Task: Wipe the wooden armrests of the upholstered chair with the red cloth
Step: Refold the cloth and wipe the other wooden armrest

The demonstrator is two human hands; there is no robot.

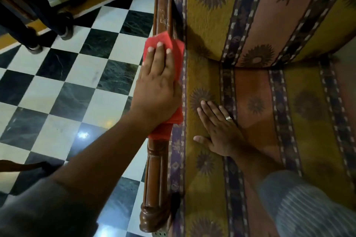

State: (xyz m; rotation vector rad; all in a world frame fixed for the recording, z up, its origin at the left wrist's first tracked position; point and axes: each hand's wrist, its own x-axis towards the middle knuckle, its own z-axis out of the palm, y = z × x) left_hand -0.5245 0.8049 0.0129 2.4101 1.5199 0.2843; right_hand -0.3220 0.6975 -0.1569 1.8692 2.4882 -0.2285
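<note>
The chair's left wooden armrest (157,175) runs from the bottom centre up to the top of the view, dark brown and carved. My left hand (157,86) lies flat on the red cloth (174,48), pressing it onto the armrest about halfway along. The cloth drapes over the rail and hangs out below my wrist. My right hand (219,131) rests flat on the patterned seat cushion (258,121), fingers spread, a ring on one finger. The other armrest is out of view.
The chair's striped backrest (250,11) with sun motifs rises at the upper right. A black and white checkered floor (77,82) spreads to the left. Another person's legs and shoes (48,31) stand at the upper left by a doorway.
</note>
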